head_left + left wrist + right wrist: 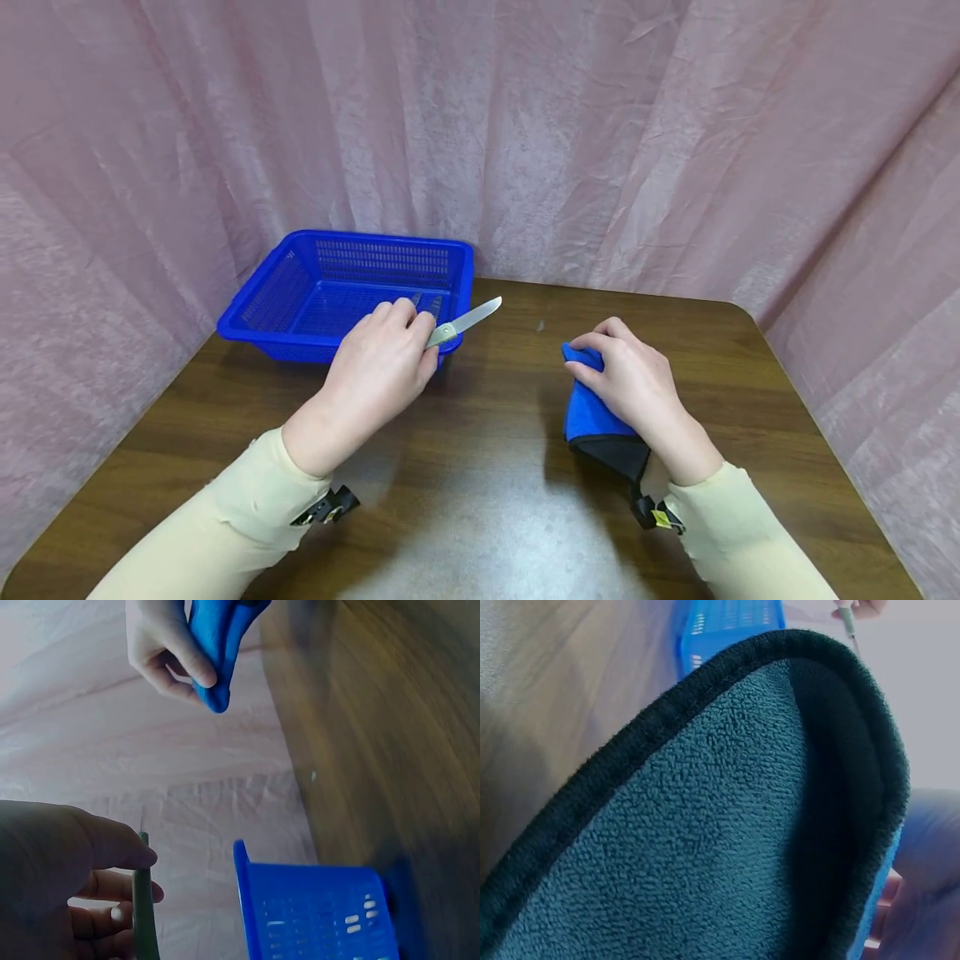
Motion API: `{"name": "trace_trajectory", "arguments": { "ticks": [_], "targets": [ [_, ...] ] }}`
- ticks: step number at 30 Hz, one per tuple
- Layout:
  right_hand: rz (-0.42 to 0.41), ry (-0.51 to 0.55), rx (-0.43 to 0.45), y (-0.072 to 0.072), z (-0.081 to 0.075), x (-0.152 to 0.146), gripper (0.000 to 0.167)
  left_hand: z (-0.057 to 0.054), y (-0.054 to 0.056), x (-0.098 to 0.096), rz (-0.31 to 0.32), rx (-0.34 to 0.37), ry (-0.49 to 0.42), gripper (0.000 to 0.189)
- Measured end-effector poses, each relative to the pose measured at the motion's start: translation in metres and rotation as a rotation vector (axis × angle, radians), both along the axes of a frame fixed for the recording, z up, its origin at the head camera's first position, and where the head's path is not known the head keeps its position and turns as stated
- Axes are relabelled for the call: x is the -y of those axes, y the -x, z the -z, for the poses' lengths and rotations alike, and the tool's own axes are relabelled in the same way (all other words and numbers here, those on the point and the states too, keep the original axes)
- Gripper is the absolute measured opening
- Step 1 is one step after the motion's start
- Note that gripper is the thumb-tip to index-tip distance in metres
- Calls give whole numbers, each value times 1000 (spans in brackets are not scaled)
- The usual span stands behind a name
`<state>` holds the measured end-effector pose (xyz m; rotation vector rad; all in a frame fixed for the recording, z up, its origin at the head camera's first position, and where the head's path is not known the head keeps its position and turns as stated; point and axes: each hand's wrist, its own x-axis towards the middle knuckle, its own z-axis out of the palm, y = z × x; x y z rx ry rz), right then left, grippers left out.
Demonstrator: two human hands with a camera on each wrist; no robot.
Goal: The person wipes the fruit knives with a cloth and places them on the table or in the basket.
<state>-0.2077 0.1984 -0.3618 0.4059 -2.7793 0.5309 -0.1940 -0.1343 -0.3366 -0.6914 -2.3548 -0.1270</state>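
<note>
My left hand point(381, 358) grips a knife point(476, 315) by its pale green handle point(144, 915), thumb and fingers around it. The silver blade points away to the right, over the near right corner of the blue basket point(262, 336). On the right, my right hand point(633, 379) pinches a blue cloth point(591, 412) between thumb and fingers and holds it folded over. Black edging and a grey-green, towel-like underside point(705, 810) show on the cloth in the right wrist view, where it hides most of the hand.
The basket stands at the back left of the brown wooden table point(487, 400), with dark, narrow pieces point(435, 307) inside, partly hidden by the left hand. A small pale speck point(540, 326) lies near the table's back edge. A pink curtain point(525, 142) hangs behind.
</note>
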Motion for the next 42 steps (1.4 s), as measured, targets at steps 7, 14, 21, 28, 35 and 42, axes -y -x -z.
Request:
{"name": "trace_trajectory", "arguments": {
  "ticks": [7, 14, 21, 28, 35, 42],
  "targets": [
    [-9, -20, 19, 8, 9, 8, 31, -3, 9, 10, -8, -16, -14, 23],
    [-23, -32, 17, 17, 17, 14, 28, -4, 18, 19, -32, -8, -15, 26],
    [-34, -41, 26, 24, 25, 20, 29, -5, 25, 28, -62, 15, 6, 25],
    [-26, -58, 44, 32, 35, 26, 30, -12, 36, 37, -121, 70, 14, 24],
    [-38, -71, 73, 37, 42, 34, 30, -14, 49, 47, -193, 189, 27, 24],
    [-30, -94, 87, 39, 48, 38, 31, -11, 64, 49, -235, 285, 36, 23]
  ]
}}
